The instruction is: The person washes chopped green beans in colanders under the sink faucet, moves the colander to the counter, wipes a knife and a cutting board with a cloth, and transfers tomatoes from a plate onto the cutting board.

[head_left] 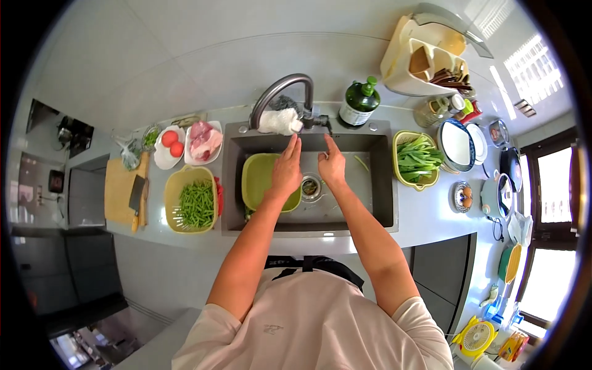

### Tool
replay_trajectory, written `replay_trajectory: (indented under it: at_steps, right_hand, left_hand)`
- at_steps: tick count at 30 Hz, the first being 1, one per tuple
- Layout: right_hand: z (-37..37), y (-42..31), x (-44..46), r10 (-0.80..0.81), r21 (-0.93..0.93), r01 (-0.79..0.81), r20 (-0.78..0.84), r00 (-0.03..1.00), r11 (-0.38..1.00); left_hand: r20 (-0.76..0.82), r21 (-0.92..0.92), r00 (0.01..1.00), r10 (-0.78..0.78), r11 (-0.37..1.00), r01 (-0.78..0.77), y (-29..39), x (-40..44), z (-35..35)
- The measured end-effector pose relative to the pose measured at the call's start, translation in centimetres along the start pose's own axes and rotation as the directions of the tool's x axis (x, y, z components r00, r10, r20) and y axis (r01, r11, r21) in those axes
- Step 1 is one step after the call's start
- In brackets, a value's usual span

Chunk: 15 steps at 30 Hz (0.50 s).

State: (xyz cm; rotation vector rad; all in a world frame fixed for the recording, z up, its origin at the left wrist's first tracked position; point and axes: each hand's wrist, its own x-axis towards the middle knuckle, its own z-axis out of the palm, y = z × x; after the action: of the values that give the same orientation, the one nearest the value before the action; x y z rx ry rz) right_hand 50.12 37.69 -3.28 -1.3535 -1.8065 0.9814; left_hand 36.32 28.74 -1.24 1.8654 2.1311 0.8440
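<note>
My left hand (pixel 287 169) is over the sink (pixel 229 185), its fingers stretched out and close together, holding nothing. Its tips end just below a white cloth (pixel 279 122) on the sink's back ledge. Beneath this hand sits a green basin (pixel 258 176) in the left half of the sink. My right hand (pixel 332 165) hovers over the sink too, index finger stretched toward the lever (pixel 325 123) of the dark faucet (pixel 281 80). Its other fingers look partly curled, with nothing visible in them. A small gap seems to separate that fingertip from the lever. The drain (pixel 311 187) shows between my forearms.
Left of the sink are a basket of green beans (pixel 197 205), tomatoes (pixel 172 143), raw meat (pixel 204 140) and a knife (pixel 137 196) on a cutting board (pixel 119 185). A green bottle (pixel 359 103) stands behind the sink. Rightward are leafy greens (pixel 418 158) and eggs (pixel 467 197).
</note>
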Motion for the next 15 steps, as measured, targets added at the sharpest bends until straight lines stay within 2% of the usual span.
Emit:
replay_trajectory:
  at_steps: [3,7,9,13,15]
  right_hand:
    - [2.8,1.3,-1.8,-0.015,-0.057,0.014,-0.005,1.0,0.998]
    - [5.8,2.1,-4.2,0.102,-0.12,-0.085,0.142,0.985,0.989]
    - [7.5,3.2,-5.5,0.161,-0.18,-0.125,0.198,0.967,0.976]
    - [10.6,6.7,-7.3,0.069,-0.252,-0.001,0.262,0.963,0.968]
    - [11.9,8.0,-7.5,0.046,-0.254,0.024,0.268,0.962,0.967]
  left_hand:
    - [0.099,-0.033,0.984,-0.146,0.988,0.15,-2.5,-3.2,-0.5]
    - [0.087,-0.056,0.96,-0.266,0.961,0.271,-8.9,-7.5,0.6]
    - [0.096,-0.006,0.94,-0.328,0.944,0.33,-11.7,-9.6,0.8]
    - [0.183,0.038,0.851,-0.493,0.868,0.495,-15.3,-11.8,1.2]
    - [0.155,0.079,0.855,-0.496,0.868,0.489,-17.2,-12.4,2.1]
